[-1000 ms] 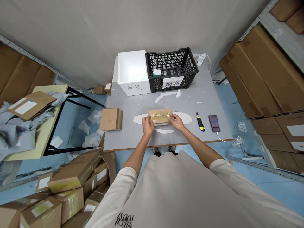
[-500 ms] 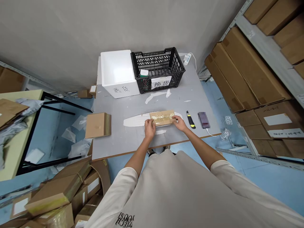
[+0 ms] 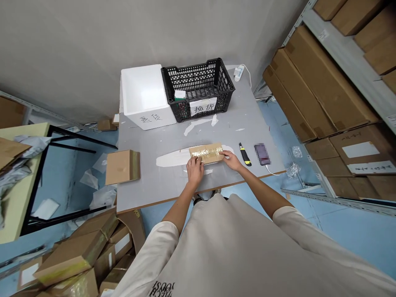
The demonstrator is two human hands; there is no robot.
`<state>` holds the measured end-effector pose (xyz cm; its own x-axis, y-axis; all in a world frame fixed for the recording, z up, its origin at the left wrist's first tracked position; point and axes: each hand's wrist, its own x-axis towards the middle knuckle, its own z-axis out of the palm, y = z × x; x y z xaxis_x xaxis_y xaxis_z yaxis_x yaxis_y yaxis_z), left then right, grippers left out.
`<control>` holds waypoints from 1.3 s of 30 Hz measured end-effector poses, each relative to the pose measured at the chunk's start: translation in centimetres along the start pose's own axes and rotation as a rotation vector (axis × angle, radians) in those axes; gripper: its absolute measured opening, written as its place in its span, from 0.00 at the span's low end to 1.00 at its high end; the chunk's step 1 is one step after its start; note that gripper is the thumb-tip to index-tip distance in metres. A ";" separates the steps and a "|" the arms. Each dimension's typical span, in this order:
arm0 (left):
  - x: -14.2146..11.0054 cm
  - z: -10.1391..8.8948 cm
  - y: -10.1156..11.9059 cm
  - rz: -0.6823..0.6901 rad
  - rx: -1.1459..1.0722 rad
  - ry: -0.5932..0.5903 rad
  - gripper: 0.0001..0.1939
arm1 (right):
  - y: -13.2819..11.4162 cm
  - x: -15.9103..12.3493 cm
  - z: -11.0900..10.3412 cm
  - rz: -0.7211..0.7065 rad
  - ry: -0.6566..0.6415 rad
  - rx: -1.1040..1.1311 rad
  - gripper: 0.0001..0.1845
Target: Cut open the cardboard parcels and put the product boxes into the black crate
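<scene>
A small flat cardboard box [image 3: 207, 153] with shiny clear tape along its top lies on a white paper-like patch [image 3: 171, 157] on the grey table. My left hand [image 3: 195, 170] is at the box's near left edge, its bent fingers on the taped top and its thumb hidden. At the right end, my right hand [image 3: 231, 160] pinches the corner between thumb and fingers. To the right of that hand lies a black and yellow box cutter [image 3: 245, 155].
A phone [image 3: 262, 154] with a white cable lies on the right. A closed carton [image 3: 122, 167] stands on the left. At the back are a white foam box [image 3: 148, 117] and a black plastic crate [image 3: 198, 88]. Shelves of cartons [image 3: 328, 82] flank the table's right side.
My left hand has shifted its fingers further onto the top of the box. My right hand keeps its place at the right end. The whole view has moved slightly.
</scene>
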<state>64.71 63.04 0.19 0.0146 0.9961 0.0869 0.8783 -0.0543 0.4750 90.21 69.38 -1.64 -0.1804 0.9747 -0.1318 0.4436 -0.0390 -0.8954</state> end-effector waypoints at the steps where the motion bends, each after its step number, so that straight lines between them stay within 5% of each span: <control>1: 0.0 0.1 0.1 -0.006 0.006 0.000 0.21 | 0.2 0.0 -0.5 -0.003 0.001 -0.002 0.17; 5: -0.1 0.3 0.3 -0.037 0.032 -0.012 0.21 | 2.3 0.0 -3.7 0.060 0.148 -0.177 0.15; 11: 0.1 0.4 0.8 -0.075 0.071 -0.040 0.21 | 7.8 1.1 -8.5 0.426 0.221 -0.565 0.13; 15: 0.2 0.5 1.3 -0.097 0.110 -0.049 0.21 | 10.3 1.6 -9.0 0.539 0.147 -0.683 0.15; 22: 0.3 0.6 1.6 -0.070 0.138 -0.056 0.22 | 11.7 1.8 -8.2 0.531 0.113 -0.721 0.17; 31: 0.0 0.7 1.9 -0.071 0.145 -0.058 0.22 | 10.3 2.1 -9.4 0.639 0.192 -0.457 0.22; 39: -0.5 0.3 0.8 0.023 0.103 -0.070 0.25 | 2.0 5.1 -9.6 0.393 0.187 0.051 0.14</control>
<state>65.52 62.49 0.28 0.0654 0.9973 0.0336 0.9216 -0.0733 0.3812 98.63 76.41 -0.02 0.1577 0.9065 -0.3917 0.4018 -0.4212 -0.8131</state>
